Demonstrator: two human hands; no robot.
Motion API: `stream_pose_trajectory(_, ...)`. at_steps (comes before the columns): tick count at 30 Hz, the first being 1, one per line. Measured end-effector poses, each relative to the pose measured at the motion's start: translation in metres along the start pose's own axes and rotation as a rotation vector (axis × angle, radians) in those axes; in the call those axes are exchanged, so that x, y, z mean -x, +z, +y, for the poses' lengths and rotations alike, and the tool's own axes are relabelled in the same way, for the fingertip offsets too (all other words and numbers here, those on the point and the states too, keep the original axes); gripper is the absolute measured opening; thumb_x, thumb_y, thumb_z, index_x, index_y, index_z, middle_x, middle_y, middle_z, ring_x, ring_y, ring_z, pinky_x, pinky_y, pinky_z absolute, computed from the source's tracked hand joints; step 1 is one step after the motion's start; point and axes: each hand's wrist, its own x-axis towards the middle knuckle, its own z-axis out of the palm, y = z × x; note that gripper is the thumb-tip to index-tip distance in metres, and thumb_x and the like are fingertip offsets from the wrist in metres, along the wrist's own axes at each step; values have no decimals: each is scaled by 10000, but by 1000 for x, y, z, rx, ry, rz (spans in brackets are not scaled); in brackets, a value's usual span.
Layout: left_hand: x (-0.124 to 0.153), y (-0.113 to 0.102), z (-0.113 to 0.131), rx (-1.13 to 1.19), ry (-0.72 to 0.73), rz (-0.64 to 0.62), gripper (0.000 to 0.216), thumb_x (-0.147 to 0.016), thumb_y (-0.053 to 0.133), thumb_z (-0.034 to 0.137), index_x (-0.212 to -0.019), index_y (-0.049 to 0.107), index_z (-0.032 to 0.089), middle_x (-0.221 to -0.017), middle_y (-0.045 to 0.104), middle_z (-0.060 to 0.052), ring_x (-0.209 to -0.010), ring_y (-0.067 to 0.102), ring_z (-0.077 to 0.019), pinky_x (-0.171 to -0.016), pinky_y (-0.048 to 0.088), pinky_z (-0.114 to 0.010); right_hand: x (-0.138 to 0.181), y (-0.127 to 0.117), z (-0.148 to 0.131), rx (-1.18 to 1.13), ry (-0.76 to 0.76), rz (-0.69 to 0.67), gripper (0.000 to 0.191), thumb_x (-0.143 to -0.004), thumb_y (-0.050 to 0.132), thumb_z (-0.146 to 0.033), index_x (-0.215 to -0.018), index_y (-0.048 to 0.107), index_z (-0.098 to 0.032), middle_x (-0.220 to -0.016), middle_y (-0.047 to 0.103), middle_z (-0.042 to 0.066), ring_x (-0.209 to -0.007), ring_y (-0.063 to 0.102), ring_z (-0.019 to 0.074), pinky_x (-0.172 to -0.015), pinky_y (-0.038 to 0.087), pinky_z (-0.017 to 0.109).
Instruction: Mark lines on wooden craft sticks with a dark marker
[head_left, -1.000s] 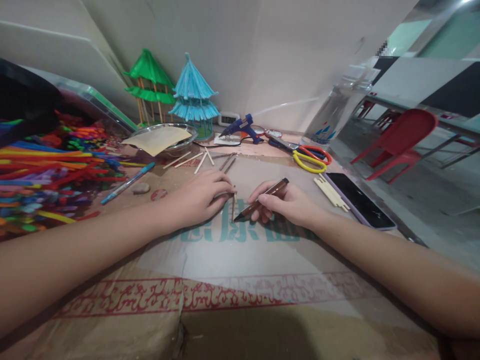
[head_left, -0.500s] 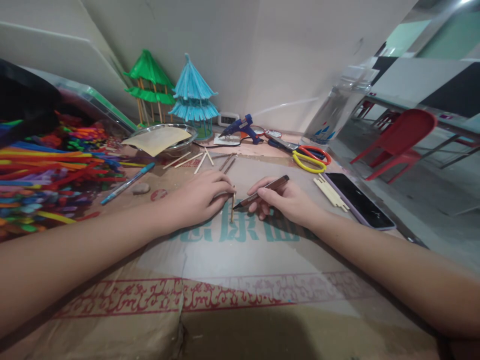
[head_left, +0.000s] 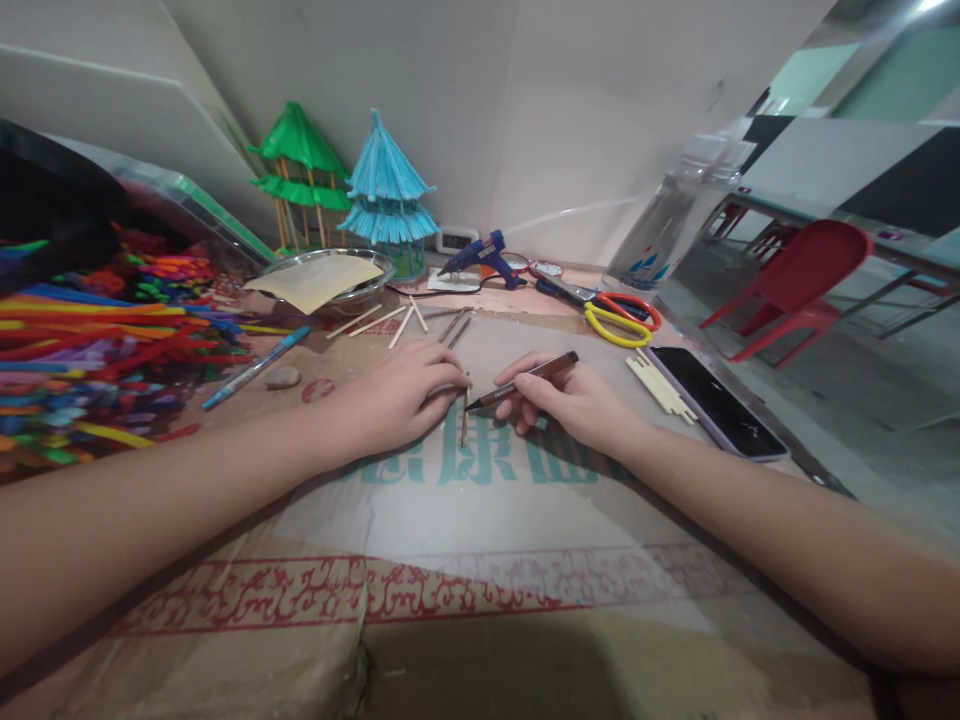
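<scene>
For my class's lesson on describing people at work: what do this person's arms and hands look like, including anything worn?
The left hand and right hand are bare: no gloves, rings or bracelets show. The left forearm and right forearm show no sleeve, watch or clear markings. Nail details are too small to tell.

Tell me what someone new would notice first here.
Probably the green model tower and blue model tower, standing side by side at the back. Next might come the heap of bright strips at the left edge. Front and centre, the right hand holds a brown marker, its tip at the thin stick in the left hand.
</scene>
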Motion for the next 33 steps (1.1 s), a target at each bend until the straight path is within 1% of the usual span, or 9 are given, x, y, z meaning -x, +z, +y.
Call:
stream_pose_trajectory(7, 0, 0, 1, 1, -1, -4, 285, -973, 421, 221, -1106, 669, 170, -1123, 633, -106, -1097, 575, -244, -974, 464, -416, -2, 0, 1, 5, -3, 45, 269, -931, 589, -417, -971, 633, -154, -764, 740, 52, -557, 636, 120, -541, 511, 253)
stream_pose_trajectory(9, 0, -2, 3, -21, -22, 7, 280, -973, 430, 235, -1128, 653, 170, -1086, 645, -101, -1058, 587, -241, -927, 472, -398, -2, -1, 1, 7, 1, 47, 267, -930, 589, -419, -967, 632, -158, -765, 739, 52, -554, 635, 122, -542, 511, 259)
stream_pose_trajectory(11, 1, -5, 6, -64, -39, 50, 248, -962, 452, 246, -1083, 656, 174, -992, 663, -82, -958, 607, -228, -835, 473, -366, -2, -1, 0, 11, 5, 49, 250, -929, 591, -409, -960, 632, -164, -760, 738, 49, -552, 635, 125, -544, 514, 264)
stream_pose_trajectory(12, 2, -6, 8, -91, -25, 79, 224, -949, 465, 241, -1033, 662, 178, -932, 667, -70, -897, 611, -218, -789, 464, -350, -2, 0, 0, 14, 8, 50, 241, -930, 590, -402, -957, 632, -167, -756, 737, 47, -551, 635, 125, -545, 515, 265)
stream_pose_trajectory(14, 5, -9, 11, -142, 60, 125, 190, -922, 481, 216, -927, 669, 188, -828, 664, -45, -800, 605, -198, -723, 432, -328, -2, 0, -1, 15, 9, 53, 231, -930, 585, -394, -951, 630, -168, -745, 733, 42, -548, 635, 126, -541, 515, 264)
stream_pose_trajectory(17, 7, -10, 13, -185, 221, 139, 200, -909, 480, 191, -883, 678, 202, -751, 658, -21, -731, 595, -178, -680, 394, -316, -3, 0, -1, 7, 11, 58, 231, -928, 580, -393, -945, 625, -167, -734, 730, 38, -536, 633, 125, -530, 512, 261)
stream_pose_trajectory(21, 8, -8, 12, -169, 272, 125, 219, -905, 484, 170, -918, 700, 203, -750, 674, -9, -703, 605, -165, -663, 384, -309, -3, 0, 1, 2, 16, 56, 226, -924, 584, -396, -945, 627, -175, -738, 731, 35, -535, 637, 127, -532, 513, 265)
stream_pose_trajectory(25, 7, -6, 10, -125, 276, 104, 226, -891, 492, 158, -934, 710, 197, -779, 693, -11, -727, 633, -164, -674, 400, -302, -3, 0, 1, -10, 23, 69, 229, -919, 596, -401, -949, 630, -177, -737, 726, 33, -538, 632, 125, -547, 521, 271)
stream_pose_trajectory(33, 7, -7, 11, -97, 251, 88, 215, -879, 488, 160, -885, 701, 193, -769, 703, -12, -713, 644, -165, -658, 407, -299, -4, 1, -1, -48, 31, 104, 223, -909, 613, -377, -971, 627, -163, -737, 712, 28, -544, 607, 110, -576, 562, 276)
